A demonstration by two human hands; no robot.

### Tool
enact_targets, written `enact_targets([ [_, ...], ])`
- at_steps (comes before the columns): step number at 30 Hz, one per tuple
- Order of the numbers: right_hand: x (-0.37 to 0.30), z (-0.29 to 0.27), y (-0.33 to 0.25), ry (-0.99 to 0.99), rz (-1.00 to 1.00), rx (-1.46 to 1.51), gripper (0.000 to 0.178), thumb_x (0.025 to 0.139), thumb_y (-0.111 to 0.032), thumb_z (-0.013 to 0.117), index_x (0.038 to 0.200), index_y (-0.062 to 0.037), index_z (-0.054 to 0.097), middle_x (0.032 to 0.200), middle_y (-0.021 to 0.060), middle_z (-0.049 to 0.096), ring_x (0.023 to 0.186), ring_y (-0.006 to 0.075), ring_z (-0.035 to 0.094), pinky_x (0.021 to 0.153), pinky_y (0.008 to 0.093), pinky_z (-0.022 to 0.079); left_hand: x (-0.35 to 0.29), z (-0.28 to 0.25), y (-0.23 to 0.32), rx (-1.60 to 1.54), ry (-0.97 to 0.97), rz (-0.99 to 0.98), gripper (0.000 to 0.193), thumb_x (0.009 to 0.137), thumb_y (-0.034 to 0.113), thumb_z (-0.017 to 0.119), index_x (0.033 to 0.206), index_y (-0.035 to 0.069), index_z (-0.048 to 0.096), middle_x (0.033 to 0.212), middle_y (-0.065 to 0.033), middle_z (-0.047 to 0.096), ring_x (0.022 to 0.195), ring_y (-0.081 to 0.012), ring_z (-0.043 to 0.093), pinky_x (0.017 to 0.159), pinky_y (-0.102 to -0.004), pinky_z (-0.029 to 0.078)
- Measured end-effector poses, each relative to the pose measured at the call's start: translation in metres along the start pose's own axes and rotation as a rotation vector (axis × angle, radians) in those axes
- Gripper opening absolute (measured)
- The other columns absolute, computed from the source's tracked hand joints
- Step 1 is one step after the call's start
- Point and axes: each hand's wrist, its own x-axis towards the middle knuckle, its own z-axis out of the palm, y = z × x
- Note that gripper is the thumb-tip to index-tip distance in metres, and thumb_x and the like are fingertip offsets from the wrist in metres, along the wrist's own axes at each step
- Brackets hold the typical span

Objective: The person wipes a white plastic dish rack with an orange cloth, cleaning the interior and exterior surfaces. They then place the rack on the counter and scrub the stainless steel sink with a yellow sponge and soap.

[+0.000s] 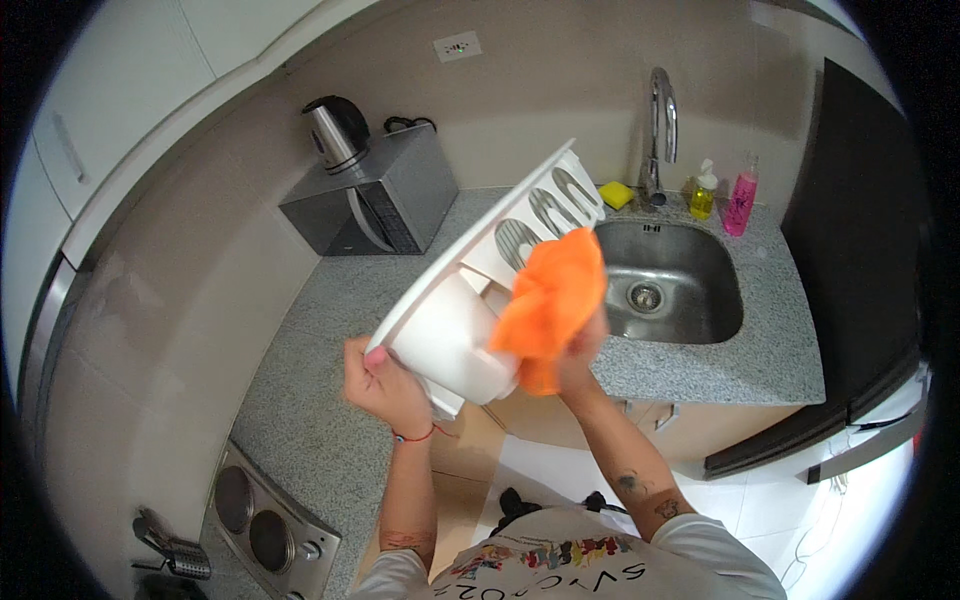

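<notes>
A white plastic tray-like piece [440, 335] is held up tilted above the counter, its far end raised toward the sink. Rounded slots run along its far part, and a smooth bulging section lies near my left hand. My left hand [388, 385] grips its lower left end, thumb over the rim. In my right hand [583, 350] is an orange cloth [555, 295], bunched up and pressed to the side of the piece or just in front of it. The cloth covers most of my right fingers and part of the slots.
A steel sink [690, 270] with a faucet [657, 140] lies right. Behind it are a yellow sponge [617, 194], a yellow soap bottle [703, 193] and a pink bottle [740, 200]. A microwave [375, 200] bears a kettle [337, 132]. A stovetop [268, 520] sits lower left.
</notes>
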Motion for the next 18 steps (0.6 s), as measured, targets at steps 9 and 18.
enact_targets([
  [9, -0.007, 0.016, -0.081, -0.467, -0.150, -0.604, 0.048, 0.072, -0.013, 0.069, 0.114, -0.0056, 0.049, 0.115, 0.0117, 0.049, 0.100, 0.0274, 0.052, 0.088, 0.0389, 0.042, 0.010, -0.006, 0.001, -0.059, 0.059, -0.071, 0.043, 0.096, 0.036, 0.042, 0.069, 0.003, 0.046, 0.062, 0.0015, 0.041, 0.061, -0.0070, 0.038, 0.053, -0.0236, 0.032],
  [18, -0.019, 0.054, -0.021, -0.058, 0.684, 0.370, 0.054, 0.082, -0.019, 0.060, 0.126, -0.0085, 0.031, 0.111, 0.0078, 0.049, 0.097, 0.0168, 0.052, 0.082, 0.0295, 0.045, -0.004, 0.007, 0.010, -0.081, 0.002, -0.257, 0.029, 0.097, 0.019, 0.039, 0.073, 0.002, 0.042, 0.067, 0.0007, 0.040, 0.066, -0.0067, 0.036, 0.058, -0.0228, 0.032],
])
